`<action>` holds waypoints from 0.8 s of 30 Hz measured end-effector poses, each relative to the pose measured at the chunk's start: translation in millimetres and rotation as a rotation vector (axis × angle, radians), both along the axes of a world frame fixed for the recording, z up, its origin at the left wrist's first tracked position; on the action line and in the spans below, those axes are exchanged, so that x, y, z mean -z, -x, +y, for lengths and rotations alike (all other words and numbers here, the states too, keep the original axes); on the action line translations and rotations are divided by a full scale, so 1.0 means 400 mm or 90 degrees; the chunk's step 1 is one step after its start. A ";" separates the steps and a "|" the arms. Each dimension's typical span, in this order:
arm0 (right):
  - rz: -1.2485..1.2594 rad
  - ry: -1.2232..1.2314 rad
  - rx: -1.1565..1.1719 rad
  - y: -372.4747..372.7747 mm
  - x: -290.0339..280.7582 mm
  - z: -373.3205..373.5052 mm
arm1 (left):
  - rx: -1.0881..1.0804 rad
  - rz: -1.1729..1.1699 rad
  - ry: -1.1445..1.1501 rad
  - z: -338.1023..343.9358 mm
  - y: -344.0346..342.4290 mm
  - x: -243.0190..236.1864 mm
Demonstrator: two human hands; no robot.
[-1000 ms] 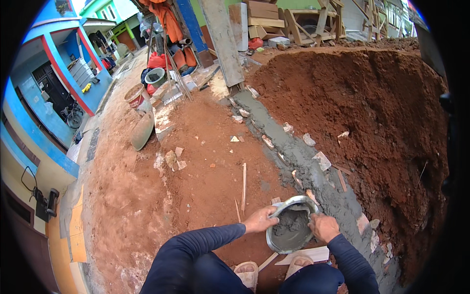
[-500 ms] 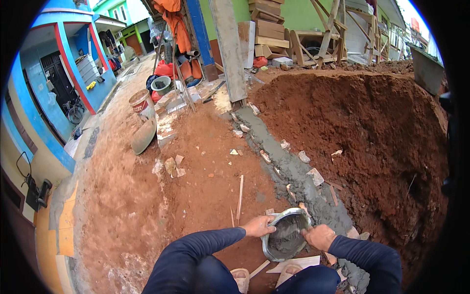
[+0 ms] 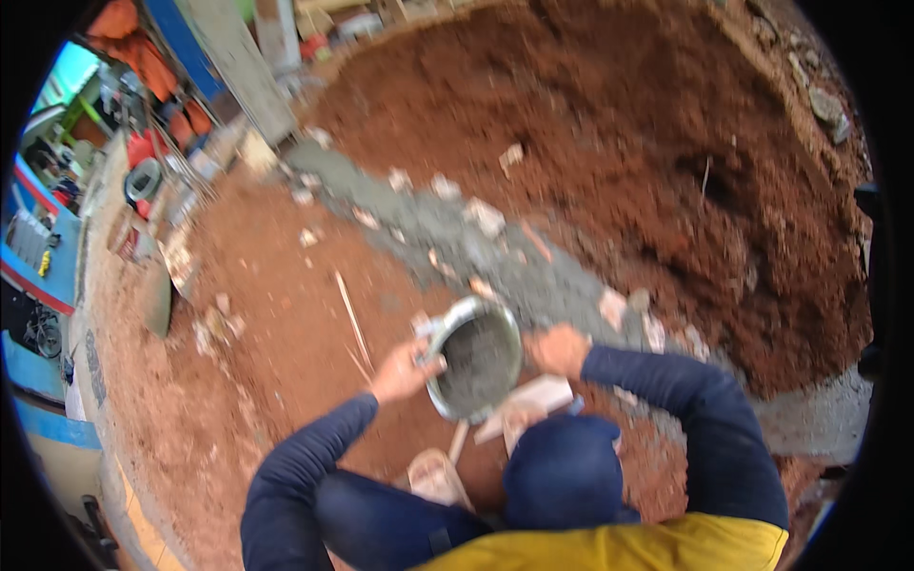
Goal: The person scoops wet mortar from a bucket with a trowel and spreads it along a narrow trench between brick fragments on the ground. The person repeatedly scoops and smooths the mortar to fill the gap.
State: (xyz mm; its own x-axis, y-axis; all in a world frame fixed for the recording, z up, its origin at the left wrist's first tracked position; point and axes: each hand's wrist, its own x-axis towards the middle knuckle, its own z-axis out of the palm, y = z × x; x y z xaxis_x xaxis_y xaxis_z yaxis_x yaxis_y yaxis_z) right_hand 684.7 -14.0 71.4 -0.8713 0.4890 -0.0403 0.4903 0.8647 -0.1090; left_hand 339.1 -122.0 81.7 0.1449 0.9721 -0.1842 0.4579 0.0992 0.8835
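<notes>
Where the person squats, closest in: yellow cloth (image 3: pixel 619 544), dark blue knees (image 3: pixel 562 476) and pale sandals (image 3: pixel 436 478) fill the lower edge.
Left hand: grasping (image 3: pixel 405 371) the bucket by its left rim, thumb on the near side.
Right hand: beside the opposite rim (image 3: pixel 557 350), fingertips up against it; blur hides the fingers, so I cannot tell whether they grip.
Bucket: between both hands (image 3: pixel 515 338), in front of the knees, its mouth tipped toward the person; whether its base touches the ground I cannot tell.
Mix: wet and grey (image 3: pixel 478 366), filling much of the bucket's inside.
Wood: a pale board (image 3: pixel 533 402) lies near the feet, partly behind the bucket; a thin stick (image 3: pixel 350 309) lies farther left.
Mortar strip: grey and rough (image 3: pixel 457 247), running diagonally past the bucket, with pale stones (image 3: pixel 484 217) along its edges.
Dug slope: red-brown earth (image 3: pixel 619 124) beyond the strip, on the right.
Far left: a weathered grey post (image 3: pixel 238 67) rises at the strip's end; past it hangs orange cloth (image 3: pixel 143 57).
</notes>
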 end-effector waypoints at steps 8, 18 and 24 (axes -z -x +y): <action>-0.175 0.700 0.210 0.029 0.067 -0.100 | -0.064 -0.012 0.046 -0.020 -0.043 0.024; 0.267 0.954 0.462 0.092 0.128 -0.310 | -0.176 -0.040 0.148 -0.019 -0.012 0.012; 0.404 0.981 0.435 -0.076 0.028 -0.302 | -0.283 -0.115 0.157 -0.009 0.050 0.037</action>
State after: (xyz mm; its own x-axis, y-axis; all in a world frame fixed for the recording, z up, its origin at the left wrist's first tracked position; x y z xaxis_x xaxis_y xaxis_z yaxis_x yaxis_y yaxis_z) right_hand 715.1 -134.7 60.4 -0.6145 0.5807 -0.5340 0.2471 -0.5011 -0.8294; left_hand 318.9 -125.6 66.8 -0.2197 0.8778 -0.4256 0.1674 0.4637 0.8700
